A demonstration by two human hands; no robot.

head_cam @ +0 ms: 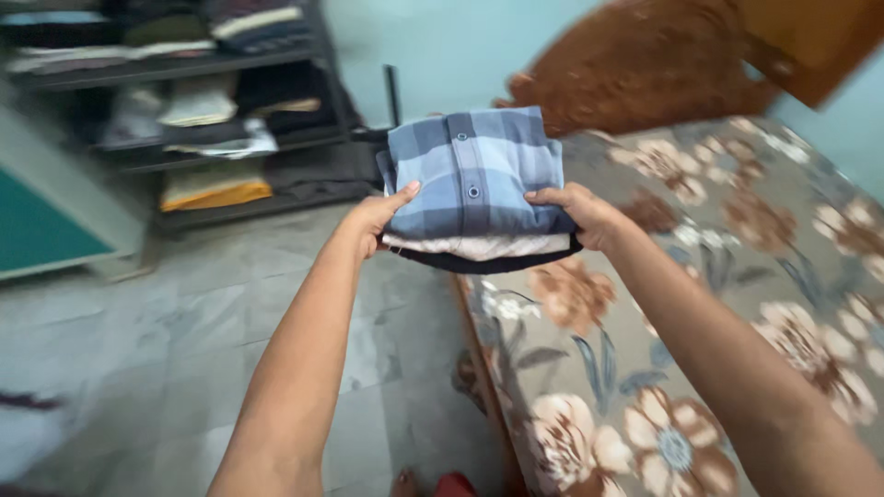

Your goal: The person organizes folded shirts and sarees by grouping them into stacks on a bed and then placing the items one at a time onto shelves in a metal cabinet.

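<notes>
Stack of folded clothes [474,198]: held in mid-air, above the bed edge and floor, level. Top item: blue checked shirt [472,166], buttons up, collar end away from the person. Under it: a pale folded piece [479,245], then a dark one [483,264] at the bottom.

Left hand [373,224]: clamped on the stack's left side, thumb on top of the shirt, rest of fingers underneath, hidden. Right hand [585,213]: clamped on the stack's right side, thumb on top, fingers underneath.

Bed [737,304]: to the right of and below the stack, floral cover, carved wooden headboard [645,64] beyond it.

Shelf rack [184,110]: left of the stack, against the wall, w/ folded clothes on several levels.

Floor [184,350]: grey tiles, below-left of the stack.
</notes>
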